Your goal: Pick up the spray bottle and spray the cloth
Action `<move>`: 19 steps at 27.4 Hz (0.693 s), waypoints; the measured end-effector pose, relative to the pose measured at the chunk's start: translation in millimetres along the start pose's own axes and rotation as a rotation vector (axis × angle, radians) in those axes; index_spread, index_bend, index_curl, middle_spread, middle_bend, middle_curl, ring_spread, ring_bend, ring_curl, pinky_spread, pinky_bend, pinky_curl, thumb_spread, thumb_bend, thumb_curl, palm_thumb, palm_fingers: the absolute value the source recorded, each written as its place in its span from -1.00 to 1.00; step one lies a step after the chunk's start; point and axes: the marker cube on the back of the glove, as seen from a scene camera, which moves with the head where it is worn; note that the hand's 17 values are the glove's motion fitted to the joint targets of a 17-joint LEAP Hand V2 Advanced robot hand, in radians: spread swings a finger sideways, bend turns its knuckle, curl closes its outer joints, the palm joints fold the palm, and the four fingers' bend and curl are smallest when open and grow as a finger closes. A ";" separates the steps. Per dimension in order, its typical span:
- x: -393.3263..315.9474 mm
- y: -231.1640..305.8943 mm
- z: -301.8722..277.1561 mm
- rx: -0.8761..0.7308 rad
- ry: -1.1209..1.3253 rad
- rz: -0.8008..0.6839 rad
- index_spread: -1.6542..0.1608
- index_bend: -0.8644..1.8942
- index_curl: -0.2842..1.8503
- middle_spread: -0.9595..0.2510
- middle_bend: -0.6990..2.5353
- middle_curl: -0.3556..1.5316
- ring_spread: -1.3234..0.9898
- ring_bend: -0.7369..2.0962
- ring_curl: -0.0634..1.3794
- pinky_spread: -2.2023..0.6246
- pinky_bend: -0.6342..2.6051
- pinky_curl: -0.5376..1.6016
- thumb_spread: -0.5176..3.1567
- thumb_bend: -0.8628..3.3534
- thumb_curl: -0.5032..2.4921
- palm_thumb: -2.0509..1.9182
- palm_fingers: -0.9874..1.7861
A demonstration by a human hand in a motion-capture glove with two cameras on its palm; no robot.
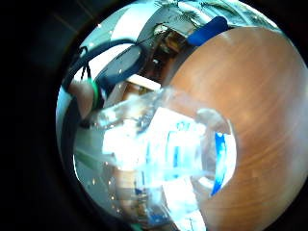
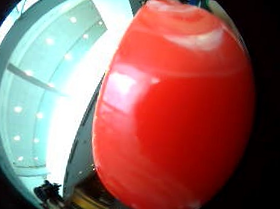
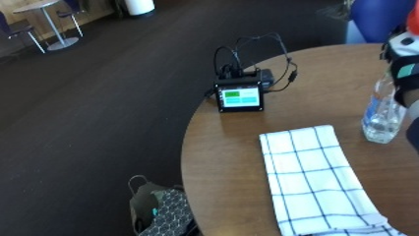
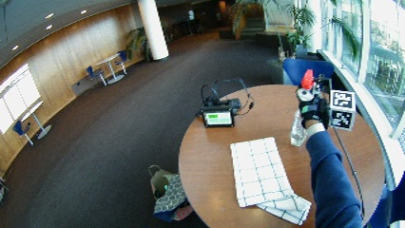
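A clear spray bottle (image 4: pixel 297 129) with a red spray head (image 4: pixel 307 79) stands upright at the right side of the round wooden table (image 4: pixel 208 156). My gloved right hand (image 4: pixel 311 108) grips its upper part, fingers curled round the neck. I cannot tell whether its base (image 3: pixel 383 129) touches the table. The clear body with a blue label (image 1: pixel 168 154) fills the little finger side view, and the red head (image 2: pixel 174 113) fills the thumb side view. A white cloth with a dark grid (image 3: pixel 314 179) lies flat on the table, left of the bottle and nearer the front edge (image 4: pixel 259 171).
A small black device with a green screen (image 3: pixel 240 96) and looped cables sits near the table's far left edge. A bag (image 3: pixel 157 211) lies on the floor beside the table. A blue chair (image 4: pixel 303 66) stands behind the table.
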 end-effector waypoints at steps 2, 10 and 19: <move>-17.3 -22.6 -27.4 0.090 -0.031 -0.027 0.41 -0.33 -0.71 0.32 -0.09 -0.13 -0.03 0.15 -0.34 0.49 -0.21 -0.18 -0.23 -0.51 -0.36 0.50 0.50; -77.4 -41.2 -49.6 0.174 0.031 -0.154 0.48 -0.31 -0.64 0.28 -0.07 -0.09 -0.04 0.18 -0.26 0.37 -0.19 -0.13 -0.25 -0.54 -0.33 0.52 0.60; -105.3 -9.6 -78.5 -0.055 0.129 -0.291 0.50 -0.31 -0.61 0.27 -0.07 -0.07 -0.05 0.18 -0.25 0.34 -0.19 -0.12 -0.28 -0.56 -0.29 0.53 0.61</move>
